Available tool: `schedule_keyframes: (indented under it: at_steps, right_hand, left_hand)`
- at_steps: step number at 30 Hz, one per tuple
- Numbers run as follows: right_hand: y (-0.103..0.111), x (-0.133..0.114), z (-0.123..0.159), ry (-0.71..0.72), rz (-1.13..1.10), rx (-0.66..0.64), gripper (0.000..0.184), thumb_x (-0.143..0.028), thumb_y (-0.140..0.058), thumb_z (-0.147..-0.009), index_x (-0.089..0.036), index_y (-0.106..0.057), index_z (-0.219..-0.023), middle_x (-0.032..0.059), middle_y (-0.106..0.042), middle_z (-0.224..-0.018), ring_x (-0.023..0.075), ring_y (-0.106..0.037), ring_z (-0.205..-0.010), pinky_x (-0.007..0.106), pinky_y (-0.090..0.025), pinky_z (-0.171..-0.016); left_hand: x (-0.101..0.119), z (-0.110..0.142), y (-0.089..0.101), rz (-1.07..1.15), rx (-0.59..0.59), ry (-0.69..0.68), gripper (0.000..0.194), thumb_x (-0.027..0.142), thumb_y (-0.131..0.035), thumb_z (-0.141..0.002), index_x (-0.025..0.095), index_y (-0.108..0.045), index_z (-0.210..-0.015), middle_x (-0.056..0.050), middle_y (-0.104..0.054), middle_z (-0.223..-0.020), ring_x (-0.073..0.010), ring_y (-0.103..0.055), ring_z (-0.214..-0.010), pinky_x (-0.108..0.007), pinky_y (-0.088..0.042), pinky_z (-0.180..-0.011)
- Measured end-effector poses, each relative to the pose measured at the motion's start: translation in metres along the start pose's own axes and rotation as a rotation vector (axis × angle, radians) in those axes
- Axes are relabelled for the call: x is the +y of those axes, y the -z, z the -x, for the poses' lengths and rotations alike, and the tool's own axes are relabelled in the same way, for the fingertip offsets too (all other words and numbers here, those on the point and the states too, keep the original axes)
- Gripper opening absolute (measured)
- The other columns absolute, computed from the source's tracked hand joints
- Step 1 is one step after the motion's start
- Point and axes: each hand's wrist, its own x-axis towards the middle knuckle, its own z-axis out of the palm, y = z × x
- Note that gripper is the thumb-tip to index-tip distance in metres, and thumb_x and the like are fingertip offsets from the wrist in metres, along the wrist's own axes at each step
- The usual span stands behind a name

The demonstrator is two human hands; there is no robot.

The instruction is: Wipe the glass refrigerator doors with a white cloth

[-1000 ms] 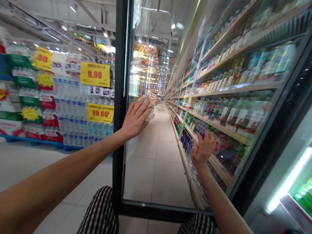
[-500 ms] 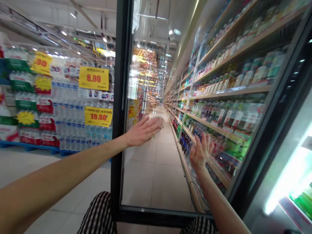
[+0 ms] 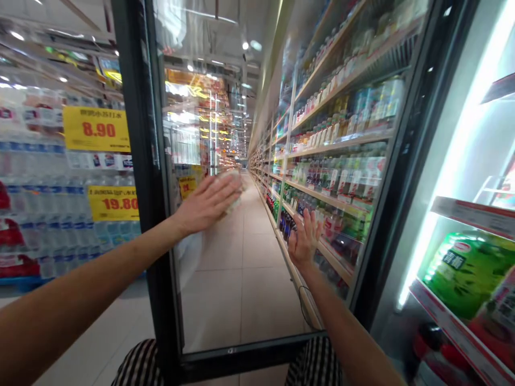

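Observation:
An open glass cooler door (image 3: 225, 300) with a black frame stands edge-on in front of me. My left hand (image 3: 205, 203) lies flat with its fingers stretched out, pressing a pale cloth (image 3: 233, 185) against the glass. My right hand (image 3: 304, 240) is lower and to the right, its fingers spread against the inner side of the same glass, holding nothing.
Through the glass runs a long aisle with drink shelves (image 3: 330, 166) on the right. Stacked water bottle packs with yellow price signs (image 3: 95, 128) stand at left. The lit cooler interior (image 3: 466, 268) with green packs is at far right.
The door has swung left in my view, exposing more of the lit cooler interior. My left hand with the cloth slid across the glass; my right hand stayed on the glass.

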Motion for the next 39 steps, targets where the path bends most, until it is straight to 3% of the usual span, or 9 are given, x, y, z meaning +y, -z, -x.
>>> schedule_keyframes:
  at_steps: [3,9,14,20,25,30,32,36,39]
  right_hand:
    - [0.0,0.001,0.0,-0.008,0.006,-0.007,0.048,-0.02,-0.04,-0.081,-0.021,-0.039,-0.129,0.0113,-0.037,-0.139,0.0246,-0.023,-0.134,0.051,-0.019,-0.106]
    - [0.001,0.0,0.0,-0.016,-0.007,-0.017,0.049,-0.02,-0.04,-0.081,-0.022,-0.039,-0.13,0.0106,-0.036,-0.139,0.0247,-0.023,-0.133,0.052,-0.018,-0.106]
    - [0.001,-0.001,-0.001,-0.027,0.0,-0.019,0.048,-0.02,-0.039,-0.08,-0.022,-0.04,-0.129,0.0104,-0.037,-0.139,0.0241,-0.023,-0.133,0.051,-0.019,-0.106]
    - [0.003,0.0,-0.002,-0.002,-0.002,-0.015,0.048,-0.02,-0.039,-0.081,-0.021,-0.039,-0.128,0.0107,-0.038,-0.138,0.0245,-0.024,-0.133,0.052,-0.02,-0.106]
    - [0.002,0.0,-0.001,-0.013,-0.023,-0.004,0.05,-0.019,-0.041,-0.08,-0.02,-0.037,-0.13,0.0108,-0.037,-0.139,0.0242,-0.023,-0.133,0.052,-0.019,-0.106]
    - [0.0,0.0,0.0,-0.019,-0.033,0.004,0.051,-0.02,-0.04,-0.08,-0.021,-0.034,-0.131,0.0115,-0.039,-0.137,0.0245,-0.026,-0.132,0.053,-0.02,-0.106]
    - [0.0,0.0,0.0,-0.021,-0.037,-0.001,0.052,-0.02,-0.04,-0.08,-0.021,-0.033,-0.132,0.0115,-0.04,-0.137,0.0248,-0.026,-0.132,0.053,-0.02,-0.106]
    - [0.001,-0.001,-0.001,-0.032,-0.047,0.005,0.053,-0.02,-0.041,-0.08,-0.02,-0.032,-0.133,0.0121,-0.039,-0.137,0.0247,-0.025,-0.133,0.053,-0.02,-0.105]
    - [0.001,-0.001,0.0,-0.028,-0.045,0.006,0.053,-0.02,-0.041,-0.081,-0.02,-0.031,-0.133,0.0126,-0.039,-0.137,0.0249,-0.026,-0.132,0.053,-0.02,-0.105]
  left_hand:
    - [0.003,-0.013,0.003,-0.045,0.081,0.302,0.043,0.029,-0.036,-0.089,0.016,-0.035,-0.13,-0.001,-0.028,-0.144,-0.0183,-0.005,-0.136,-0.041,-0.011,-0.113]
    - [0.026,-0.019,-0.008,0.032,-0.044,-0.265,0.043,0.019,-0.034,-0.088,0.022,-0.035,-0.13,0.001,-0.034,-0.141,-0.0141,-0.012,-0.135,-0.037,-0.013,-0.112]
    - [0.021,-0.04,-0.01,0.027,0.089,0.164,0.055,0.023,-0.046,-0.083,0.021,-0.028,-0.135,-0.005,-0.028,-0.144,-0.0211,-0.011,-0.136,-0.044,-0.011,-0.111]
    - [0.043,-0.046,-0.016,0.017,-0.015,-0.338,0.045,0.021,-0.04,-0.085,0.018,-0.036,-0.13,-0.002,-0.032,-0.142,-0.0162,-0.015,-0.135,-0.037,-0.014,-0.112]
    - [0.039,-0.055,-0.014,-0.018,0.073,0.08,0.047,0.024,-0.042,-0.085,0.016,-0.036,-0.131,-0.008,-0.03,-0.142,-0.023,-0.015,-0.135,-0.045,-0.017,-0.11]
    - [0.048,-0.047,-0.017,0.033,-0.047,-0.426,0.044,0.021,-0.036,-0.087,0.021,-0.036,-0.131,-0.001,-0.028,-0.143,-0.0146,-0.017,-0.134,-0.035,-0.02,-0.11]
    - [0.042,-0.052,-0.016,0.023,-0.021,-0.363,0.044,0.021,-0.036,-0.087,0.02,-0.035,-0.131,-0.002,-0.028,-0.144,-0.0152,-0.017,-0.134,-0.036,-0.02,-0.111]
    - [0.033,-0.062,-0.012,-0.015,0.085,0.052,0.046,0.022,-0.04,-0.086,0.016,-0.035,-0.131,-0.008,-0.029,-0.143,-0.0226,-0.015,-0.135,-0.045,-0.018,-0.109]
    - [0.048,-0.052,-0.016,0.053,0.008,-0.224,0.045,0.021,-0.039,-0.086,0.018,-0.036,-0.131,-0.004,-0.03,-0.142,-0.0185,-0.017,-0.135,-0.04,-0.02,-0.11]
